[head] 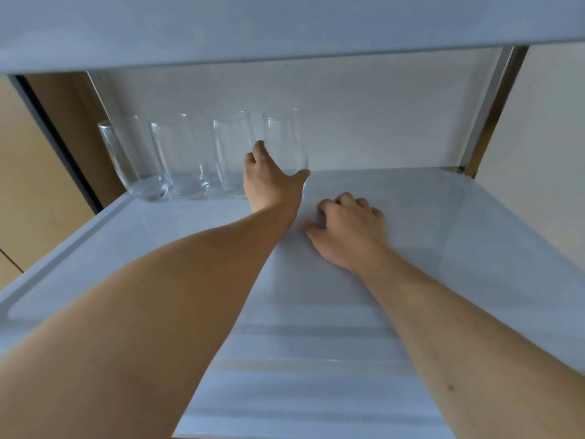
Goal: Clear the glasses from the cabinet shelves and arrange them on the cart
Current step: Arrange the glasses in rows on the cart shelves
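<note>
Several tall clear glasses stand in a row at the back left of the white shelf [443,236]. My left hand [272,185] reaches to the rightmost glass [285,137], with a finger on its left side and the thumb on its right, wrapped around its lower part. The neighbouring glass [231,153] stands just left of that hand, and two more glasses [158,160] stand further left. My right hand [348,229] rests on the shelf surface in front and to the right, fingers loosely curled, holding nothing.
The underside of an upper shelf [285,26] hangs low over the glasses. The white back wall [395,115] is close behind them. A wooden panel [41,172] borders the left side, and a metal-edged side wall [493,106] the right.
</note>
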`<state>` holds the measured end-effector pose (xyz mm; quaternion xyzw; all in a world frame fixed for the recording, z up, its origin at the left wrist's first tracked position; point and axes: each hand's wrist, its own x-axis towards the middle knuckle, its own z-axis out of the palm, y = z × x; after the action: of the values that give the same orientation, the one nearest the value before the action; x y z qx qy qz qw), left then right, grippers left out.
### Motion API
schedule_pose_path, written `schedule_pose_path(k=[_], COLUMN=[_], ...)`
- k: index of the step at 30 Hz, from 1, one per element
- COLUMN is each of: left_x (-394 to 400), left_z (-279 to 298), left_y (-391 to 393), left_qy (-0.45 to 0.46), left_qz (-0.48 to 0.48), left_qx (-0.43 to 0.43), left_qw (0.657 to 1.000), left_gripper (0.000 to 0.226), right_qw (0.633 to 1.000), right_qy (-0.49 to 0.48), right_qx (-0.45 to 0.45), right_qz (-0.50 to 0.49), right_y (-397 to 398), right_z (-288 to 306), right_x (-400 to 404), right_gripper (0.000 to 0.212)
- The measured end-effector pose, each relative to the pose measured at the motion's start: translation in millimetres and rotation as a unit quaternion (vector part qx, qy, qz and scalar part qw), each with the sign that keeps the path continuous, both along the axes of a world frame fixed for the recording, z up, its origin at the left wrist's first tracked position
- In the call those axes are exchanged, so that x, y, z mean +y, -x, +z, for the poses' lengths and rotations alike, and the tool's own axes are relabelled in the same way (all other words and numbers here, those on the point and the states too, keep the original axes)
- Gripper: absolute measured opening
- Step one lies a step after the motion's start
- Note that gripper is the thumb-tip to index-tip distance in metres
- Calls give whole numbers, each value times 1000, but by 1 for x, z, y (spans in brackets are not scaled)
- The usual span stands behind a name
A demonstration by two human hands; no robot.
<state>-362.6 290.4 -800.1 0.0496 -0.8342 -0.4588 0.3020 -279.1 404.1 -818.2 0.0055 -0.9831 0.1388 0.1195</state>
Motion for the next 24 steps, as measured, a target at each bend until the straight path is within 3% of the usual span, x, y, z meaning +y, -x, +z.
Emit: schedule_pose_path(k=[4,12,24], left_x=[-2,-14,-37], left_z=[-2,-2,-3], left_y=[-2,-10,-56], left_qy=[-4,14,182], left_qz=[-8,8,-50], left_qx=[-3,-25,-78], left_qw=[1000,1000,979], left_gripper=[95,82,70], right_qw=[1000,1000,1000], right_qy=[1,9,-11], right_qx=[0,-5,-18], right_qz=[0,-3,-1], right_y=[2,6,-12], right_z=[0,0,10], right_x=[1,4,-4], right_gripper=[41,45,41])
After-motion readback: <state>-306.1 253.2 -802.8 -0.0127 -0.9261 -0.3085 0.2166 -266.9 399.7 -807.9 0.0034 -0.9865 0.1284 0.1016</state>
